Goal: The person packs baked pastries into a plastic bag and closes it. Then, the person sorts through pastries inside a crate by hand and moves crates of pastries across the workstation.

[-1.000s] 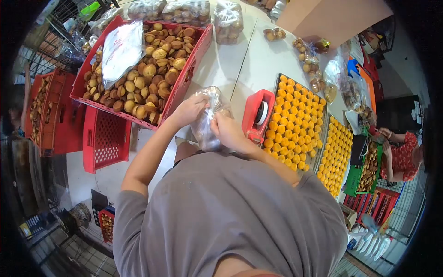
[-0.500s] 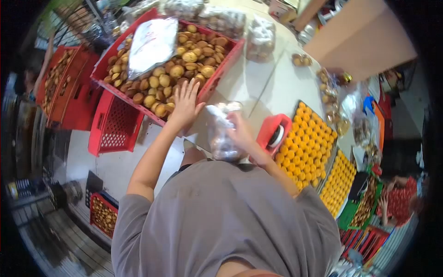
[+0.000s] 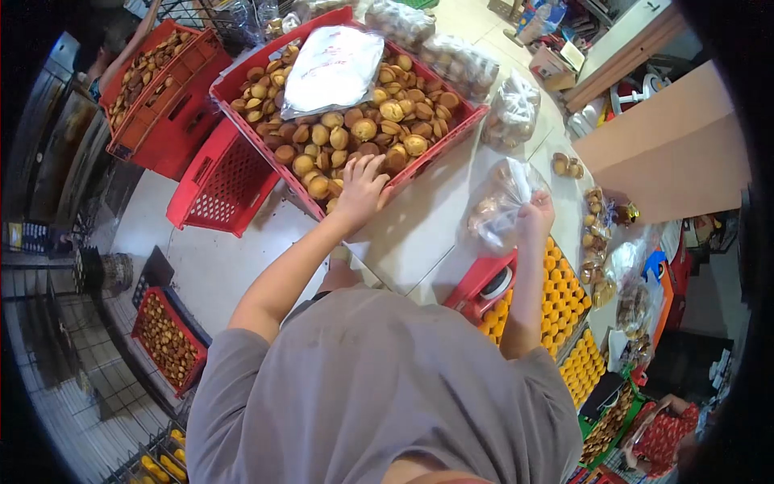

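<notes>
My left hand (image 3: 363, 192) rests at the near rim of a red plastic crate (image 3: 439, 143), fingers apart and lightly bent over the round brown and yellow cakes (image 3: 364, 129) heaped inside. A white pack of plastic bags (image 3: 334, 68) lies on top of the cakes. Off to the right, my right hand (image 3: 535, 218) is closed around the gathered neck of a clear plastic bag (image 3: 490, 216). Cakes show through the film, and the bag is tilted over the pale tabletop. Whether it touches the surface I cannot tell.
A red tape dispenser (image 3: 482, 289) stands beside trays of small yellow cakes (image 3: 556, 294). Several filled bags (image 3: 513, 113) line the back, near a cardboard sheet (image 3: 657, 149). More red crates (image 3: 226, 181) stand left. A person in red (image 3: 665, 436) is at lower right.
My right hand has carried the bag from in front of my body out to the right and farther away. My left hand stays at the crate's rim, its fingers now more bent over the cakes.
</notes>
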`<state>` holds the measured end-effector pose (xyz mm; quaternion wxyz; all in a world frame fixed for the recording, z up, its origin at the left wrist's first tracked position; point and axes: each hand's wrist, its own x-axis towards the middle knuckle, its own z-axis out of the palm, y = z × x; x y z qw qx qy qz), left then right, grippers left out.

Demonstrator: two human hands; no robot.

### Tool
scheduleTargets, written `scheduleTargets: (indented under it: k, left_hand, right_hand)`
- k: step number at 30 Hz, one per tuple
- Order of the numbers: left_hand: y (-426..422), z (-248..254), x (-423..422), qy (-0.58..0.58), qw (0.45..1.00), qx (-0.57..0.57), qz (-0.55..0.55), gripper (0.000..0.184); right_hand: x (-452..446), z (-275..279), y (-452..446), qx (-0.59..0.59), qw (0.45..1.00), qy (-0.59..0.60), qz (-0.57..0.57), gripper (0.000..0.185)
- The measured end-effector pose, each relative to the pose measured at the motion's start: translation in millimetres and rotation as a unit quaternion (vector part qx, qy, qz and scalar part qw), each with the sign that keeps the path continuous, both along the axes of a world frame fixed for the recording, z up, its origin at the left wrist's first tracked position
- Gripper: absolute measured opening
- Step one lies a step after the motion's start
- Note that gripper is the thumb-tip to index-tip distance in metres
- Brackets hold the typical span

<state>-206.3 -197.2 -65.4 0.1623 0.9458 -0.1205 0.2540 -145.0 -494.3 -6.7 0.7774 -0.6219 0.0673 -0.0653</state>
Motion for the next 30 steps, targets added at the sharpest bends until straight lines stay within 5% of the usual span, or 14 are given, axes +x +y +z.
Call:
scheduleTargets:
  k: [7, 21, 27, 30]
  left_hand:
    - [1.5, -0.6, 2.1, 0.001, 1.000, -0.009, -0.019, 0.014]
    - [1.3, 3.8, 6.4, 0.002, 0.998, -0.034, -0.044, 0.014]
    - [1.8, 1.3, 6.5, 0.013, 0.998, -0.054, -0.041, 0.012]
    - [2.9, 1.0, 8.6, 0.022, 0.997, -0.059, -0.039, 0.012]
  right_hand:
    - [31.6, -45.3, -9.7, 0.006, 0.998, 0.036, -0.050, 0.024]
    - [190.8, 7.8, -92.2, -0.164, 0.977, -0.056, -0.121, 0.009]
    - [258.6, -21.3, -103.5, -0.290, 0.951, -0.006, -0.104, 0.034]
    - [285.6, -81.6, -117.0, -0.456, 0.886, -0.086, -0.024, 0.039]
